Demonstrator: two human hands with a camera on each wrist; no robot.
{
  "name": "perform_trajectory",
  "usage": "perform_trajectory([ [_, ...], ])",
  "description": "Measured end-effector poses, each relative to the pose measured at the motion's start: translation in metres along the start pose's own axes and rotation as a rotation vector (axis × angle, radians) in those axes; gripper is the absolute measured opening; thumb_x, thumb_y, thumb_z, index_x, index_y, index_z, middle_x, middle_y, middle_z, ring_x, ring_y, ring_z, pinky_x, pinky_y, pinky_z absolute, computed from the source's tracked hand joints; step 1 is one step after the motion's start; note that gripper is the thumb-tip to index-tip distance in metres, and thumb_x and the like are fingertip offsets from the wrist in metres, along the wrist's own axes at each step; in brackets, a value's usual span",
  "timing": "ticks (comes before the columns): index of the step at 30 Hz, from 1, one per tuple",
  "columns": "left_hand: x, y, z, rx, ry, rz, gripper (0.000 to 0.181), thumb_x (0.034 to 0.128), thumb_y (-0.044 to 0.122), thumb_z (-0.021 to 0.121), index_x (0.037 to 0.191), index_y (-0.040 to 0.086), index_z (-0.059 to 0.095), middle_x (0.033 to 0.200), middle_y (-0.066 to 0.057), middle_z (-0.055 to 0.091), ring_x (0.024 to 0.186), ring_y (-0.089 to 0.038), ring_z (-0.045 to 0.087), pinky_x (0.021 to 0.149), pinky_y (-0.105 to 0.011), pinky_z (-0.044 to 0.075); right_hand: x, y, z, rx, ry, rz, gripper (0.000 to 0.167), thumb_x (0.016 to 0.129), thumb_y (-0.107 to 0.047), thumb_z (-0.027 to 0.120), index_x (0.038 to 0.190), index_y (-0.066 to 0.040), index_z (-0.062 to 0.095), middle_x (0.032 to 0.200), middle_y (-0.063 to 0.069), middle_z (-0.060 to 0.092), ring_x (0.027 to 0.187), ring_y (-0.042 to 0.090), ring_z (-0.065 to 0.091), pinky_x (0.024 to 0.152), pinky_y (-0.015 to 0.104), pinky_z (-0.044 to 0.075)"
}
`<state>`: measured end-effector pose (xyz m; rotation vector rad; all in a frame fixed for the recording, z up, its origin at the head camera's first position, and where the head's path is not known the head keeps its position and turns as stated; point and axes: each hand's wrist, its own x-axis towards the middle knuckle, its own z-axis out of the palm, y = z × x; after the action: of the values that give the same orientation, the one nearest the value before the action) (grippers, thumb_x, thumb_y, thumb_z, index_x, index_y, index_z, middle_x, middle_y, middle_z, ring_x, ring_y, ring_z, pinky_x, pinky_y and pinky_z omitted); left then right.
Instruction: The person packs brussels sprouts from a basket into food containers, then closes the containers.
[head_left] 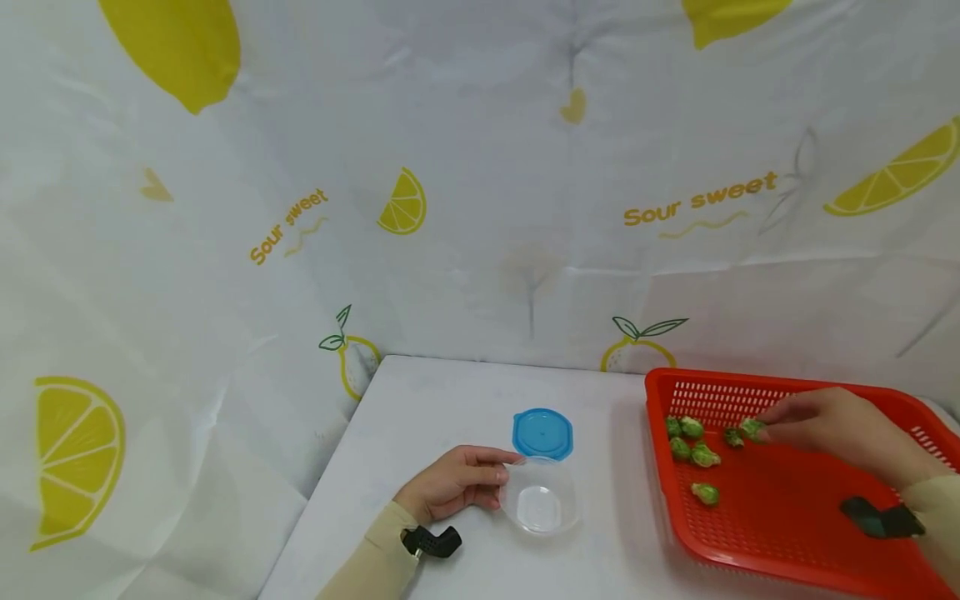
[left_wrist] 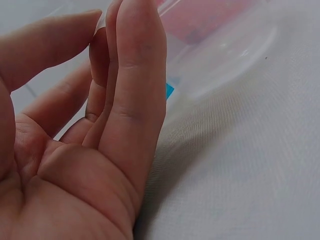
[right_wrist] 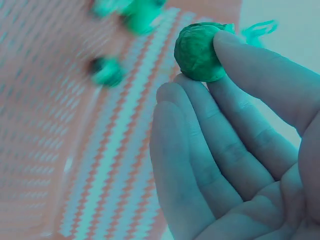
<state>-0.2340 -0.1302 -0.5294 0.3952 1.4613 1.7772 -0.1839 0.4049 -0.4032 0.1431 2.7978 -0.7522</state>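
Note:
My left hand (head_left: 457, 485) pinches the rim of a small clear plastic container (head_left: 542, 510) on the white table, thumb against fingertips. In the left wrist view the container's transparent wall (left_wrist: 225, 62) shows beyond the fingers. A blue lid (head_left: 543, 433) lies flat just behind the container. My right hand (head_left: 851, 429) is over the red basket, holding a green Brussels sprout (head_left: 752, 429) between thumb and fingertips. Seen from the right wrist, the sprout (right_wrist: 200, 52) is round and leafy. Several other Brussels sprouts (head_left: 705, 455) lie toward the basket's left side.
The red perforated basket (head_left: 667, 500) takes up the table's right side, its raised rim around the sprouts. Behind the table (head_left: 442, 400) hangs a white cloth (head_left: 510, 167) printed with lemons, and it also covers the left side.

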Motion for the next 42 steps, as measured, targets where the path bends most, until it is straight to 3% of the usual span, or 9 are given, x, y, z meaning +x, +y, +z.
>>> perform_trajectory([
  [8, -0.001, 0.000, -0.001, 0.001, -0.013, 0.013, 0.045, 0.1065, 0.013, 0.068, 0.150, 0.003, 0.063, 0.088, 0.001, 0.071, 0.078, -0.009, 0.068, 0.080, -0.025, 0.066, -0.025, -0.059, 0.005, 0.032, -0.004, -0.071, 0.044, 0.095, -0.042, 0.083, 0.121, -0.008, 0.080, 0.107, 0.003, 0.081, 0.096, 0.022, 0.070, 0.080, 0.049, 0.064],
  [13, 0.000, -0.002, -0.003, -0.002, -0.013, 0.013, 0.044, 0.1065, 0.012, 0.068, 0.150, 0.003, 0.063, 0.088, 0.000, 0.071, 0.079, -0.009, 0.068, 0.080, -0.025, 0.066, -0.032, -0.093, 0.018, 0.041, 0.014, -0.121, 0.042, 0.092, -0.044, 0.086, 0.121, -0.013, 0.081, 0.111, 0.003, 0.080, 0.099, 0.021, 0.069, 0.080, 0.043, 0.064],
  [19, 0.000, -0.002, -0.004, -0.007, -0.004, 0.006, 0.045, 0.1055, 0.013, 0.070, 0.150, 0.005, 0.064, 0.089, 0.001, 0.071, 0.079, -0.009, 0.068, 0.080, -0.025, 0.066, -0.038, -0.140, 0.045, 0.153, 0.004, -0.155, 0.035, 0.090, -0.042, 0.089, 0.115, -0.018, 0.083, 0.107, -0.002, 0.080, 0.097, 0.019, 0.070, 0.078, 0.034, 0.063],
  [25, -0.001, 0.000, -0.002, -0.013, 0.004, 0.002, 0.046, 0.1043, 0.014, 0.071, 0.150, 0.006, 0.064, 0.089, 0.001, 0.071, 0.078, -0.009, 0.068, 0.080, -0.025, 0.066, -0.039, -0.183, 0.079, 0.230, 0.015, -0.213, 0.024, 0.090, -0.029, 0.090, 0.109, -0.016, 0.083, 0.098, -0.003, 0.080, 0.090, 0.014, 0.072, 0.079, 0.034, 0.064],
  [34, 0.001, 0.001, -0.002, -0.015, -0.004, 0.006, 0.048, 0.1040, 0.015, 0.071, 0.150, 0.006, 0.063, 0.096, 0.001, 0.073, 0.080, -0.008, 0.069, 0.081, -0.024, 0.066, -0.033, -0.212, 0.124, 0.306, -0.029, -0.295, 0.019, 0.088, -0.023, 0.091, 0.103, -0.016, 0.083, 0.095, -0.004, 0.079, 0.087, 0.013, 0.070, 0.077, 0.032, 0.066],
  [42, 0.000, 0.001, -0.003, -0.016, -0.009, 0.008, 0.048, 0.1024, 0.013, 0.072, 0.149, 0.006, 0.065, 0.113, -0.003, 0.075, 0.083, -0.011, 0.073, 0.082, -0.026, 0.066, -0.034, -0.225, 0.153, 0.280, -0.053, -0.262, 0.018, 0.085, -0.021, 0.093, 0.099, -0.019, 0.082, 0.090, -0.007, 0.077, 0.086, 0.011, 0.068, 0.075, 0.030, 0.064],
])
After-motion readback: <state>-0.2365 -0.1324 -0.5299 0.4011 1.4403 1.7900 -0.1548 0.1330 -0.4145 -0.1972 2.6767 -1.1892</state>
